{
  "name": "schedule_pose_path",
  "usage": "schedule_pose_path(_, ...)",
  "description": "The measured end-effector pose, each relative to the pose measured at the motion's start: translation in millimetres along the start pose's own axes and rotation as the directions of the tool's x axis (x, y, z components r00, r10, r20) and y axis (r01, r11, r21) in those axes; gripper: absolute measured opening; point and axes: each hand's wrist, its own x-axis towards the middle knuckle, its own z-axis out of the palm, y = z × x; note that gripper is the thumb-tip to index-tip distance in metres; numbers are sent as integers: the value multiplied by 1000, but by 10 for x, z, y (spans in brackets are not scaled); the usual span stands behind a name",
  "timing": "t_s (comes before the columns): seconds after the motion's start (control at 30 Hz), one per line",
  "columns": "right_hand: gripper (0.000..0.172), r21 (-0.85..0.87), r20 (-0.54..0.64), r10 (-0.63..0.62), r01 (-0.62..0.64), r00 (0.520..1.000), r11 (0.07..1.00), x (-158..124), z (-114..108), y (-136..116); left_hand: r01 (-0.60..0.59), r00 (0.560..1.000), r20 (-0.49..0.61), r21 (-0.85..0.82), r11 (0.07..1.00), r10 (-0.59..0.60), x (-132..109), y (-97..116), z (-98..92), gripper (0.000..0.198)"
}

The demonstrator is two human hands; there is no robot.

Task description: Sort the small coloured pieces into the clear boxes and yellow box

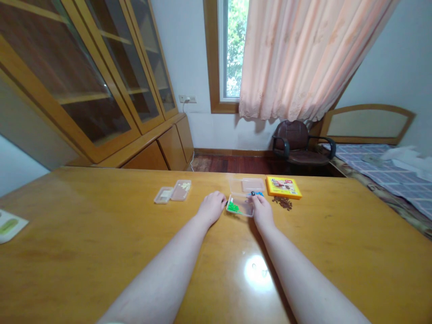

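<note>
A clear plastic box (241, 213) with its transparent lid (236, 184) raised lies in front of me, between my hands. Small green pieces (232, 206) sit in its left part. My left hand (212, 208) is closed beside the box's left wall; a tiny dark spot shows at its fingertips, too small to name. With fingers closed, my right hand (262, 212) grips the box's right side and hides part of it. At those fingertips is a small black thing (253, 193). Blue pieces (259, 194) show just behind that hand.
Behind the box is another clear plastic case (253, 184). A yellow box (284, 187) stands right of it, with a pile of brown pieces (282, 202) before it. Leftward, an opened clear case (181, 190) holds pale pieces. A white item (10, 226) lies at the table's left edge.
</note>
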Motion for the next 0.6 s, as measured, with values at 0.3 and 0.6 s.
schedule_pose_path(0.3, 42, 7, -6, -4, 4, 1000, 1000, -14, 4, -18, 56, 995, -78, -147, 988, -68, 13, -23, -53, 19)
schedule_pose_path(0.6, 38, 35, 14, 31, -31, 999, 999, -10, 8, -19, 287, 942, 210, -90, 954, -264, -39, -7, -380, 24)
